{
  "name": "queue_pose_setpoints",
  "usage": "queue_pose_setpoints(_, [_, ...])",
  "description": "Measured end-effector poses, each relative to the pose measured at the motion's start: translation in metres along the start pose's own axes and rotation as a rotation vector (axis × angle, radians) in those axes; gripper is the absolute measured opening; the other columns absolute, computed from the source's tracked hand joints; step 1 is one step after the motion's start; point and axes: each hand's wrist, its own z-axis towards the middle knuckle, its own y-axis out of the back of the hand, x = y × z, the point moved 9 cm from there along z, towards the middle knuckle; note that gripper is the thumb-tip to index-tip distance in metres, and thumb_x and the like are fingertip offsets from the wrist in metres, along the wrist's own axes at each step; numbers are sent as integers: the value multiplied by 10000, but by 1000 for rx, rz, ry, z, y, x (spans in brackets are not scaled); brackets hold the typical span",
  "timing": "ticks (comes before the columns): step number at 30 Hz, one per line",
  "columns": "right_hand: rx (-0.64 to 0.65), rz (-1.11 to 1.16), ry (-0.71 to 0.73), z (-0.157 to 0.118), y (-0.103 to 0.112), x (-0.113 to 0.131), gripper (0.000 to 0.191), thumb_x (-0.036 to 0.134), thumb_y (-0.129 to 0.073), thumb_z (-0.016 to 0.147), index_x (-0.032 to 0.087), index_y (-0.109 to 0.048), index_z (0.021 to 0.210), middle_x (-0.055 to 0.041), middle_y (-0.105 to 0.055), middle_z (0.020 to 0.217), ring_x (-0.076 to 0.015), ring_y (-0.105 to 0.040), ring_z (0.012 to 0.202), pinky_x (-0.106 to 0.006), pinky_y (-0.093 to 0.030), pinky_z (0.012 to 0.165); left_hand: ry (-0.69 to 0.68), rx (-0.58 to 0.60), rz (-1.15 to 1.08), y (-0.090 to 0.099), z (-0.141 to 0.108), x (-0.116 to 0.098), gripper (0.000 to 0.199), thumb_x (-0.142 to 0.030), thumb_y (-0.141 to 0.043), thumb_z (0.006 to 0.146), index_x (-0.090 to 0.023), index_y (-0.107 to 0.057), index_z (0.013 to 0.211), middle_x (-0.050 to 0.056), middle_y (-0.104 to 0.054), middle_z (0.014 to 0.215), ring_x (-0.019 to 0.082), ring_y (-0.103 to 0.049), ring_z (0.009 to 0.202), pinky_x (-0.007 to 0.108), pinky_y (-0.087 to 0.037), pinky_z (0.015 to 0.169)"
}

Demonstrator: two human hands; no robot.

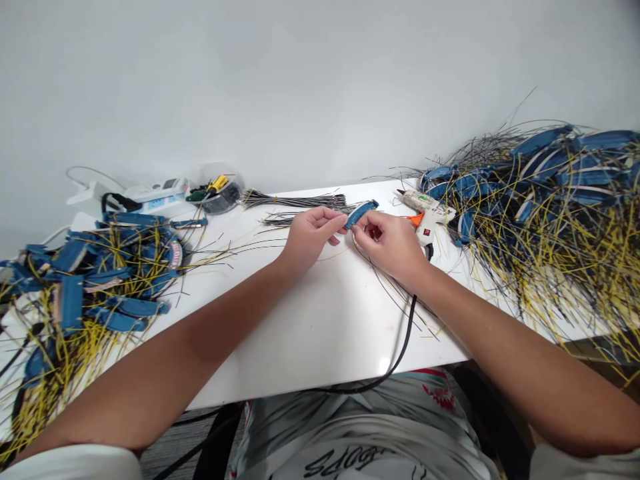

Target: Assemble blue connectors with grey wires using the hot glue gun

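A small curved blue plastic part (362,213) is held above the white table, with thin wires trailing below it. My left hand (316,230) is closed, its thumb and fingertips pinching at the part's lower left end. From the other side, my right hand (390,241) has thumb and index finger pressed together at the same end, the blue part rising behind them. Whether the right fingertips also grip a wire is too small to tell. A white hot glue gun (429,212) with an orange trigger lies just beyond my right hand.
Blue parts with yellow and black wires are heaped at left (71,303) and right (585,177). Bundles of black wires (295,200) lie behind my hands. A clear tub (227,197) and a power strip (157,193) stand back left. A black cable (410,327) crosses the table's front edge.
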Motion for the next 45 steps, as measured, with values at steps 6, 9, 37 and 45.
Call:
queue_pose_setpoints(6, [-29,45,49,0,2,4,161,276,-633,930,226,-630,777,11,-619,677,-157,-531,633,-311,-367,640,5,3,-50,1,0,-1,268,-398,-864,817,-160,-758,879,78,-782,877,180,-728,849,258,-565,658])
queue_pose_setpoints(9, [-41,67,67,-1,2,5,107,249,-645,911,227,-649,807,14,-621,687,-153,-532,631,-305,-377,643,2,13,-77,1,1,-1,255,-380,-862,823,-155,-759,886,77,-777,889,172,-720,839,253,-566,648])
queue_pose_setpoints(37, [-126,29,164,-3,12,22,88,176,-670,827,225,-623,771,42,-591,652,-142,-508,616,-313,-385,702,-12,58,-149,-1,1,-5,236,-343,-865,804,-155,-731,852,49,-735,862,160,-698,806,250,-558,614])
queue_pose_setpoints(45, [-120,13,158,-4,11,23,117,170,-669,820,224,-603,741,39,-588,644,-147,-514,620,-315,-383,703,-14,80,-143,-3,1,-5,225,-339,-866,814,-158,-737,849,47,-738,846,153,-688,792,252,-558,622])
